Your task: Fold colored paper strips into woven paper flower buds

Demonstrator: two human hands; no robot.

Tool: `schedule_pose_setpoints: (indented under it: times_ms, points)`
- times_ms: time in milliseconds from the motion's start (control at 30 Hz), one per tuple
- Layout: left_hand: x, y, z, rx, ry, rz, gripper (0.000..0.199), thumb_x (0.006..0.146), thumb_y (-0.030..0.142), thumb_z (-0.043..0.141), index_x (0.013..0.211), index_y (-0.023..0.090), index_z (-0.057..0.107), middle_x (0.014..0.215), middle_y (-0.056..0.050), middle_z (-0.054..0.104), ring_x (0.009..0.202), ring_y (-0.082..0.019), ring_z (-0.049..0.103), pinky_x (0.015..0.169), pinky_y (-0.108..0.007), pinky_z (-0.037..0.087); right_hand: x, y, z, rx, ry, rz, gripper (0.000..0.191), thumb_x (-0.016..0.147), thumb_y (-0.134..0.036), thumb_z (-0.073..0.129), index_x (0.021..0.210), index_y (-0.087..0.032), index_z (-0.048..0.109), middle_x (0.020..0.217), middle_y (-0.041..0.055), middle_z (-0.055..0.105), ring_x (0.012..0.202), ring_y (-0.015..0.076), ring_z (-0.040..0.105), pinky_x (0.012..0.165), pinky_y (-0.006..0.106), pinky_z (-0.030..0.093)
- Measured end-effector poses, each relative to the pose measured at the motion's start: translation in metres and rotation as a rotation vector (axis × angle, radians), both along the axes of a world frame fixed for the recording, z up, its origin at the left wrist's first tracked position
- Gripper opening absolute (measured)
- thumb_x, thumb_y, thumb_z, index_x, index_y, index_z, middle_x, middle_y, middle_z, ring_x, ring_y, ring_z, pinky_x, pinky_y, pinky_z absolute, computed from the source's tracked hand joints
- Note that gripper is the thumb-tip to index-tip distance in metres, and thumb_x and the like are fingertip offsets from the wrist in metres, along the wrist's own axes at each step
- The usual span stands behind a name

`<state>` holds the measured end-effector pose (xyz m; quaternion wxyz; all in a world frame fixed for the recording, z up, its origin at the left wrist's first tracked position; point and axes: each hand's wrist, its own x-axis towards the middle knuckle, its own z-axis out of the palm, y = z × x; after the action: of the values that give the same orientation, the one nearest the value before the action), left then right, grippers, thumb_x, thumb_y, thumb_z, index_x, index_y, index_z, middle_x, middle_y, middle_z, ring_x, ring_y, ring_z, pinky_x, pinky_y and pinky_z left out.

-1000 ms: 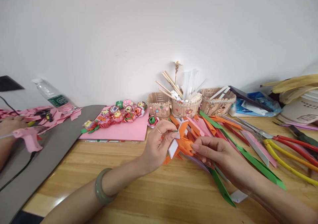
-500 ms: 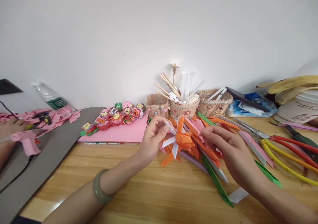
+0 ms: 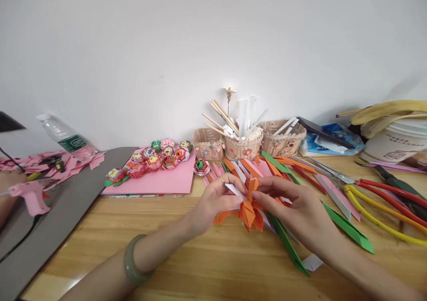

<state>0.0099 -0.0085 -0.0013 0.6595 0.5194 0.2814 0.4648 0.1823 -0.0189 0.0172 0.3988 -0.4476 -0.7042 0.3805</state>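
Note:
An orange folded paper flower (image 3: 247,213) with white strip ends is held up between my two hands, over the table. My left hand (image 3: 218,199) pinches a white strip at its left side, thumb and fingers closed. Thumb and fingertips of my right hand (image 3: 283,198) close on an orange strip at the top right of the flower. Behind and below it lies a loose heap of folded paper strips (image 3: 238,169) in pink, white, orange and purple. A green folded strip (image 3: 288,245) sticks out of the heap toward me.
Finished paper flowers (image 3: 154,162) lie on a pink sheet (image 3: 156,183). Behind stand small wooden baskets (image 3: 243,149) with sticks. To the right are scissors (image 3: 353,179), red- and yellow-handled tools and a white tub (image 3: 390,143). At left, another person's hand (image 3: 8,181) is near a pink glue gun (image 3: 31,197).
My right hand has moved left onto the flower and now grips an orange strip. The flower has turned and tipped downward. My left hand still pinches it; the view shifted slightly.

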Motion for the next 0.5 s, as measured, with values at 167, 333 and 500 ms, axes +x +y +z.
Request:
schedule_pose_setpoints:
  times_ms: [167, 333, 500]
  points:
    - [0.005, -0.007, -0.001, 0.186, 0.222, 0.207, 0.019, 0.070, 0.025, 0.066, 0.083, 0.017, 0.057, 0.081, -0.001, 0.059, 0.072, -0.011, 0.054, 0.068, -0.023, 0.043, 0.001, -0.005, -0.009, 0.433, -0.188, -0.065, 0.016, 0.080, -0.021, 0.057, 0.095, -0.021, 0.061, 0.083, 0.0031, 0.069, 0.072, 0.0154, 0.064, 0.064, 0.027, 0.051]
    - [0.006, -0.009, -0.001, 0.365, 0.261, 0.298, 0.012, 0.071, 0.020, 0.065, 0.080, 0.016, 0.058, 0.081, -0.002, 0.060, 0.077, -0.012, 0.056, 0.071, -0.023, 0.045, 0.000, -0.005, -0.013, 0.641, -0.238, -0.124, 0.015, 0.080, -0.020, 0.059, 0.094, -0.021, 0.057, 0.079, 0.0020, 0.069, 0.065, 0.0140, 0.064, 0.062, 0.027, 0.052]
    - [0.005, -0.006, -0.003, 0.520, 0.283, 0.360, 0.008, 0.071, 0.016, 0.065, 0.076, 0.016, 0.058, 0.079, -0.003, 0.060, 0.078, -0.012, 0.056, 0.074, -0.025, 0.046, 0.000, -0.005, -0.014, 0.693, -0.248, -0.117, 0.011, 0.080, -0.018, 0.057, 0.091, -0.022, 0.055, 0.082, 0.0030, 0.069, 0.072, 0.0155, 0.065, 0.066, 0.029, 0.052]
